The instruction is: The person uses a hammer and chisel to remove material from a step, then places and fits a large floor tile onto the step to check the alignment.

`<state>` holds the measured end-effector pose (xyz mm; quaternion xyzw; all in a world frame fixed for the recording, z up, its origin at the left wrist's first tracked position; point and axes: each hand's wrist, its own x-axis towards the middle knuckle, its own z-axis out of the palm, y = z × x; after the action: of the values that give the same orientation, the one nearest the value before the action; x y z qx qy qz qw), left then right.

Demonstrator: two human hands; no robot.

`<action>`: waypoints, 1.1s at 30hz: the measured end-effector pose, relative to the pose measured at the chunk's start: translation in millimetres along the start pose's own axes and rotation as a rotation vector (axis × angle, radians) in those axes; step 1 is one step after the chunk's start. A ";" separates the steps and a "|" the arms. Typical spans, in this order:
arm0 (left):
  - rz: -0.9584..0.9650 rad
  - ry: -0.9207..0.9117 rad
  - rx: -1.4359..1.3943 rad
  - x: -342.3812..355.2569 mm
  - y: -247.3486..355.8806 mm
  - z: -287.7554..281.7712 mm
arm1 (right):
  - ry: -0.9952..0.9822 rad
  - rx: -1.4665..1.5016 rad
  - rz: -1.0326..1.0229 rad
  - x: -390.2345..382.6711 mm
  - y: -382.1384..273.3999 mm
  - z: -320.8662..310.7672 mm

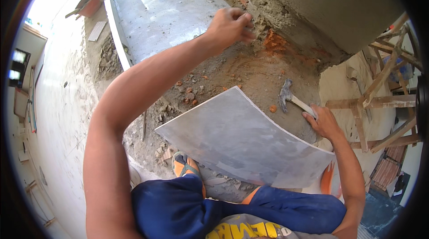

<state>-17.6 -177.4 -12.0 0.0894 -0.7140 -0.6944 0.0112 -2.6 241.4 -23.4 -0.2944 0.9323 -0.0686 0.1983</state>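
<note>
We see a big grey tile (243,138) lying over our knees, near us, in the middle. It covers part of the dirt floor (250,71) & hides most of our feet; one orange sandal (183,165) peeks out at its left edge. Small red brick bits (190,96) lie on the dirt just left of the tile's far corner. More broken red brick (275,41) shows far off, at the foot of the rough wall (313,2). A smooth grey slab (161,11) runs far left. Wood trestles (380,91) stand on the right, well apart from the tile.

Our left hand (230,26) is stretched far out, arm up over the dirt, w/ fingers curled & pinched at the wall's broken edge. We can't tell if it holds anything.

Our right hand (324,120) is low on the right, just past the tile's right edge. It's closed round the wood handle of a hammer (290,98). The hammer's metal head rests on the dirt, pointing left, near the tile's far edge.
</note>
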 end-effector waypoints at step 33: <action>0.024 0.058 -0.008 -98.0 -2.4 -45.6 | 0.006 0.033 0.020 -4.9 -1.5 -2.8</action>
<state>85.5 -208.5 -2.1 0.1008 -0.7115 -0.6943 0.0405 0.8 243.0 -18.8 -0.2816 0.9346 -0.0828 0.2011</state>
